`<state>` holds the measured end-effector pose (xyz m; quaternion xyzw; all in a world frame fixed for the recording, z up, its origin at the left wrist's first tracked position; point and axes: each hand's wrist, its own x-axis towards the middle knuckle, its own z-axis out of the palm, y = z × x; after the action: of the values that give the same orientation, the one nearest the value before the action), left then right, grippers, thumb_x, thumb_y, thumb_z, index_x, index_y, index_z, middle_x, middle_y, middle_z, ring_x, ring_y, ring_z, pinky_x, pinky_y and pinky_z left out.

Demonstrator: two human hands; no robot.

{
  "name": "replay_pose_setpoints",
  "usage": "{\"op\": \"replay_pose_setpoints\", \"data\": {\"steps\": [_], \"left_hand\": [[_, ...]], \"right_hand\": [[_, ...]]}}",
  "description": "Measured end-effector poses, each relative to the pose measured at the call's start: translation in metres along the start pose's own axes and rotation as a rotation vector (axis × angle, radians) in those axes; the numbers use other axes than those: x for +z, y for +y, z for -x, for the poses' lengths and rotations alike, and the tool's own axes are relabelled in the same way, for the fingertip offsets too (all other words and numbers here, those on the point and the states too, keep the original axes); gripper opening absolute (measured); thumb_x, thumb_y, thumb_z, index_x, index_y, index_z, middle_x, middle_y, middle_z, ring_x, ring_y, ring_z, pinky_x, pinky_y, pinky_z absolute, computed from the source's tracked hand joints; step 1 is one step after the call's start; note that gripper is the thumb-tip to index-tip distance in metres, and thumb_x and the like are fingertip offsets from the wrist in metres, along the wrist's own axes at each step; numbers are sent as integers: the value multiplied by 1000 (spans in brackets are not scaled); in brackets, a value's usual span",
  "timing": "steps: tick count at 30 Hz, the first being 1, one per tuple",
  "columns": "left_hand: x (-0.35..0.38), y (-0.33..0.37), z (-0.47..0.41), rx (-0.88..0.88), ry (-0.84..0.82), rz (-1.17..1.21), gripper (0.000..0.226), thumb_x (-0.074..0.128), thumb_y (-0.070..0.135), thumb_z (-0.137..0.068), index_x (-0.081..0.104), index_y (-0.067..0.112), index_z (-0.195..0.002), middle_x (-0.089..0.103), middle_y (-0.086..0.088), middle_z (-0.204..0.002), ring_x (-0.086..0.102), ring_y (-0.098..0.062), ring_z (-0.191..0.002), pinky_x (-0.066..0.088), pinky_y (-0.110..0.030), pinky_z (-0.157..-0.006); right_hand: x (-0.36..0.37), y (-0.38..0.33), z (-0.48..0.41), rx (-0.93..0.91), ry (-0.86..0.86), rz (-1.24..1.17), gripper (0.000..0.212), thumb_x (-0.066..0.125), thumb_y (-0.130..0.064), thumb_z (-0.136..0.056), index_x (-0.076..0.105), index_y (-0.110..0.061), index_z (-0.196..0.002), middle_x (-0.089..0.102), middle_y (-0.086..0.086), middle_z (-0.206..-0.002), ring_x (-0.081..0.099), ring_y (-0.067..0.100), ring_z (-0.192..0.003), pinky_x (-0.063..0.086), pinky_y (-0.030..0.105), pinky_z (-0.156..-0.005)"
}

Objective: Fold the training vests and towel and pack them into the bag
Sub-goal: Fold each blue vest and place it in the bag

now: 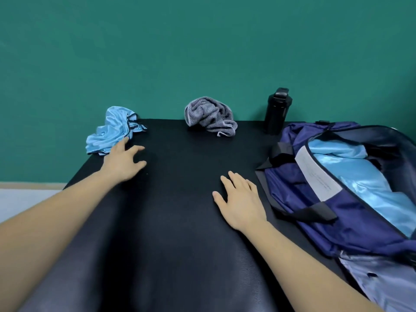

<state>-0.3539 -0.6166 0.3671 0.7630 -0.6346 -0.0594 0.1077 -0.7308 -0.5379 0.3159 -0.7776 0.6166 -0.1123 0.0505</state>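
A crumpled light-blue vest with dark trim lies at the far left corner of the black table. My left hand is stretched out with fingers apart, its fingertips at the vest's near edge, holding nothing. A bunched grey towel sits at the far middle edge. On the right lies an open navy bag, and light-blue vest fabric shows inside it. My right hand rests flat and empty on the table, just left of the bag.
A black shaker bottle stands upright at the far edge between the towel and the bag. A green wall rises behind the table. The table's left edge drops to a pale floor.
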Motion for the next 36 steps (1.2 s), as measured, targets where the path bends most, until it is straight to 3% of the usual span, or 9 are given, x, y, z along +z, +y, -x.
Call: {"op": "replay_pose_setpoints", "data": {"steps": [6, 11, 18, 25, 30, 34, 36], "left_hand": [[-3, -30, -31, -115, -22, -43, 68, 59, 71, -96, 40, 51, -158, 5, -5, -178, 7, -30, -163, 19, -61, -126], [4, -30, -53, -134, -63, -53, 77, 53, 69, -100, 34, 34, -166, 13, -1, -177, 10, -26, -163, 20, -57, -127], [16, -19, -44, -79, 18, 86, 72, 52, 56, -105, 43, 11, -160, 39, -7, -166, 43, -34, -149, 38, -54, -119], [22, 21, 35, 27, 59, 278, 62, 60, 48, -103, 50, 18, -157, 46, 0, -162, 47, -24, -146, 37, -41, -121], [24, 67, 102, 60, 3, 446, 55, 66, 44, -100, 57, 24, -151, 55, 9, -153, 59, -12, -129, 41, -27, -107], [26, 106, 149, 117, -57, 506, 44, 66, 40, -101, 66, 29, -143, 62, 13, -144, 57, -7, -129, 37, -19, -102], [27, 122, 168, 101, -80, 561, 36, 71, 39, -97, 72, 33, -132, 69, 16, -127, 61, -3, -119, 41, -17, -97]], "right_hand": [[5, -1, 0, 22, 38, 13, 73, 18, -69, -105, 28, -31, -167, 16, -4, -177, 7, 12, -163, 7, 40, -132], [6, -1, -1, 29, 52, 24, 73, 20, -69, -104, 29, -32, -166, 17, -5, -176, 8, 11, -163, 8, 39, -132], [5, -2, 0, 38, 74, 28, 72, 23, -69, -104, 34, -31, -165, 22, -5, -175, 12, 11, -162, 9, 38, -132], [0, -5, 1, 49, 63, 25, 71, 25, -68, -104, 34, -32, -164, 22, -7, -175, 11, 11, -162, 9, 38, -131], [-1, -6, 2, 54, 65, 28, 71, 26, -69, -104, 36, -33, -163, 24, -7, -174, 13, 11, -161, 10, 36, -130], [1, -5, 2, 53, 61, 17, 71, 27, -69, -103, 38, -32, -163, 25, -7, -174, 14, 10, -161, 11, 37, -130], [3, -5, 1, 51, 79, 12, 70, 29, -69, -103, 39, -32, -162, 28, -6, -173, 17, 11, -161, 13, 37, -130]]}}
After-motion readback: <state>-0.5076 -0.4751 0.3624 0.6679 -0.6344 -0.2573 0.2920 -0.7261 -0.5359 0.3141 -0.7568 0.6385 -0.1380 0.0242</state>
